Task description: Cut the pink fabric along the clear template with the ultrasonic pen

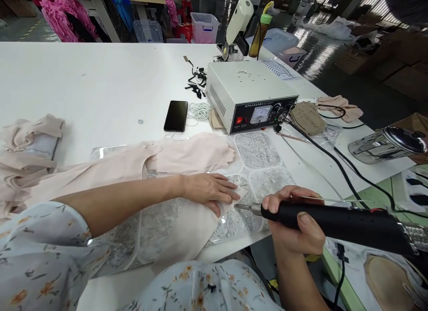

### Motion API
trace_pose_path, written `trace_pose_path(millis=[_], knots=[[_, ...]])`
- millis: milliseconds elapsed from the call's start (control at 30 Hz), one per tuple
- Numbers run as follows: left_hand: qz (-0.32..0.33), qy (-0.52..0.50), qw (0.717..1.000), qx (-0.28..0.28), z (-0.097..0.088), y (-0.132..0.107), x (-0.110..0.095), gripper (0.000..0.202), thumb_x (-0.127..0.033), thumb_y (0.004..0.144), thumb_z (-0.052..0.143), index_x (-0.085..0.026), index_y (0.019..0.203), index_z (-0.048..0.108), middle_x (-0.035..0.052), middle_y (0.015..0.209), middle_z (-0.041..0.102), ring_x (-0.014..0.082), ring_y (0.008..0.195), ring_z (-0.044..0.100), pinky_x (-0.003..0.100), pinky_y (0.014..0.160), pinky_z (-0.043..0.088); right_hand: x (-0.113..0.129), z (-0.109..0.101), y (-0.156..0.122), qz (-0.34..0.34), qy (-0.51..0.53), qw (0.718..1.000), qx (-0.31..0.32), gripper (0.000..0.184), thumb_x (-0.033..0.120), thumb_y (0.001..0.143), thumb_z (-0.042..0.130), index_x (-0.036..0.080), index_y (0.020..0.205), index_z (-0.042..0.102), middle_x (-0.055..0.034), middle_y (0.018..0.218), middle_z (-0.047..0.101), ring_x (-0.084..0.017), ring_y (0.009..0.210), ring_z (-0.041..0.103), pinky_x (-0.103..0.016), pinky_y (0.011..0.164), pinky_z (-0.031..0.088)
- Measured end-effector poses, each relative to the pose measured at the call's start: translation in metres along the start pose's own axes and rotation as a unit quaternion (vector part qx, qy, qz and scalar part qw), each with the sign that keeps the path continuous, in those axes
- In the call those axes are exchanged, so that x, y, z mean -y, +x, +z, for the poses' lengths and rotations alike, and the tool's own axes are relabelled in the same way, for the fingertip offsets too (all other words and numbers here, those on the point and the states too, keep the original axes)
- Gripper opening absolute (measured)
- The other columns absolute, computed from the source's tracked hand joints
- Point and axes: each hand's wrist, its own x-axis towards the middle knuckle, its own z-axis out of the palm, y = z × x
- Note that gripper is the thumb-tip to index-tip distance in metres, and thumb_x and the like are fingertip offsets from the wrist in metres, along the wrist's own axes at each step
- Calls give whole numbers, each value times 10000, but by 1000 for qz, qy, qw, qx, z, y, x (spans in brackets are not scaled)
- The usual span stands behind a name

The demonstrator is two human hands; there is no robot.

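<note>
Beige fabric (192, 228), seemingly part-worked, lay beneath the flat left hand (207, 188). The right hand (293, 239) clasped a handpiece (341, 225) toward four o'clock.

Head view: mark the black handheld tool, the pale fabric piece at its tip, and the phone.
Black handheld tool (351, 225): head view, on the middle of its black body.
Pale fabric piece (192, 226): head view, on its flat, uncovered part.
Phone (175, 116): head view, on the middle of its dark screen.

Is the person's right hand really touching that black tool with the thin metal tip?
Touching. The head view shows the right hand wrapped around the body of the black tool, the thumb lying against its side.
</note>
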Motion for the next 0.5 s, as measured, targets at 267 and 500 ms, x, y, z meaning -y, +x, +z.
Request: trace_pose_path(millis=[267, 500], knots=[[-27, -3, 999, 29, 0, 1, -1, 225, -370, 896, 650, -232, 1071, 680, 36, 1399, 537, 233, 1388, 394, 369, 1203, 216, 0, 1, 0, 0, -19, 1000, 12, 201, 277, 719, 592, 211, 904, 630, 1, 812, 551, -106, 474, 551, -323, 466, 475], [1, -18, 1000, -13, 2, 0, 1, 237, -433, 918, 601, -225, 987, 691, 36, 1371, 567, 224, 1370, 423, 346, 1179, 252, 3, 2, 1, -5, -44, 998, 33, 123, 264, 752, 591, 212, 861, 616, 10, 796, 544, -107, 467, 557, -330, 475, 487]])
